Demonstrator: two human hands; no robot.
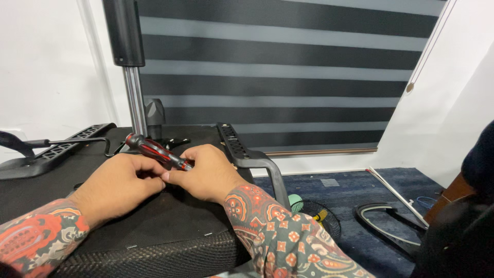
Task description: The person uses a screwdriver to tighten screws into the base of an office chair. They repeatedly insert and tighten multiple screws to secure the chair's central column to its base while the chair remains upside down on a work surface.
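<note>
Red-and-black rubber-handled screwdriver [156, 150] lies across both hands above the upturned black fabric chair seat underside [170, 216]. Right hand [208, 172] curls round its shank end; left hand [121, 185] pinches just beside it. Likely light, rigid; the ribbed handle looks the surest hold. Chrome gas-lift column [135, 100] stands behind the seat.

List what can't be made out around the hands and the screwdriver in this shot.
- Screwdriver tip: head view, hidden behind the right hand.
- Whatever the tip meets on the upturned chair seat: covered by both hands.
- Left hand fingertips: curled under, out of sight.
- Gas lift column: top cut off by the upper edge.
</note>
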